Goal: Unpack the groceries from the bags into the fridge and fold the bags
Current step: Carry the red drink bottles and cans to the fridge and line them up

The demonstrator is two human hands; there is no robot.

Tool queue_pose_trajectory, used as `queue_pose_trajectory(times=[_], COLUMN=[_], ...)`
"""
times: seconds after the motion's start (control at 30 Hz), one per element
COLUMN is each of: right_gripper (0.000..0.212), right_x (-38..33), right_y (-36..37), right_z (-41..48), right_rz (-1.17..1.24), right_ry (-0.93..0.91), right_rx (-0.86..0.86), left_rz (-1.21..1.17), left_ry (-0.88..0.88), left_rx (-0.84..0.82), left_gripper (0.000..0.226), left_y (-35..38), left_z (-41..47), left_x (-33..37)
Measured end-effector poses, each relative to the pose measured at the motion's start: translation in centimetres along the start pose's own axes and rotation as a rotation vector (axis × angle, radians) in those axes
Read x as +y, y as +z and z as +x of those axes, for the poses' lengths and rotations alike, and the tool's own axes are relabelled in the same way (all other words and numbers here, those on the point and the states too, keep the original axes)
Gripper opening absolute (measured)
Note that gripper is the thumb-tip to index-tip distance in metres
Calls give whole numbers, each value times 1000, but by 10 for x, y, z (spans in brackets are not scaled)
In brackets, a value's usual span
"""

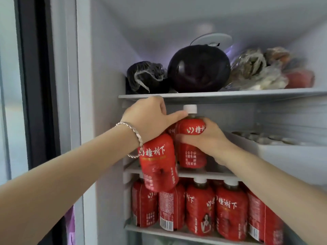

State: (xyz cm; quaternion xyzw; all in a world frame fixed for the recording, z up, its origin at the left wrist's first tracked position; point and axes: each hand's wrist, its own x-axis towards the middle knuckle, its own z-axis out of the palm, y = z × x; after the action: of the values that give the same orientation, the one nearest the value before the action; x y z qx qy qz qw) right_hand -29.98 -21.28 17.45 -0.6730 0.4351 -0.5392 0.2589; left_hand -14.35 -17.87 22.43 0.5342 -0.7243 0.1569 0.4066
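Note:
Both my arms reach into the open fridge. My left hand (150, 119), with a silver bracelet at the wrist, grips the top of a red-labelled bottle (158, 167) that hangs tilted in front of the middle shelf (208, 172). My right hand (207, 138) wraps around a second red bottle (192, 138) with a white cap, standing upright on that middle shelf. Its cap sits just under the top shelf (230, 95). Another red bottle shows partly behind these two.
Several red bottles (230, 209) fill the lower shelf. A dark round eggplant (199, 69), a dark wrapped item (146, 76) and bagged produce (256, 71) lie on the top shelf. A white egg tray (283, 149) occupies the middle shelf's right side. The fridge door frame (35, 85) stands left.

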Motion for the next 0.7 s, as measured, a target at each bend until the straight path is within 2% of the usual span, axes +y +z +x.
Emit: queue_pose_trajectory(times=[0.07,0.13,0.2,0.3,0.4,0.43,0.53,0.6,0.7], right_gripper=[70,73,73,74,81,82,85,85,86], right_x=[17,32,45,56,57,56,53,53,51], right_y=[3,3,3,0,-2,-1,6,10,14], right_z=[14,25,34,50,62,65,68,70,67], right_rz=[-34,-89,-167,-205,-470,-535,-500,-542,-596], right_ry=[73,134,171,205,322,363,407,416,444], right_rx=[228,354,377,328,273,265,228,218,158], left_rz=[49,115,177,249,311,332,409,429,497], left_ry=[53,105,159,331,355,341,311,222,70], left_rx=[116,206,264,397,484,480,424,279,118], left_gripper=[44,41,37,36,31,32,28,20,40], left_y=[6,13,22,34,40,45,50,52,64], left_z=[1,4,6,10,14,16,20,24,27], left_x=[-1,-1,-5,-17,-26,-29,-27,-22,-23])
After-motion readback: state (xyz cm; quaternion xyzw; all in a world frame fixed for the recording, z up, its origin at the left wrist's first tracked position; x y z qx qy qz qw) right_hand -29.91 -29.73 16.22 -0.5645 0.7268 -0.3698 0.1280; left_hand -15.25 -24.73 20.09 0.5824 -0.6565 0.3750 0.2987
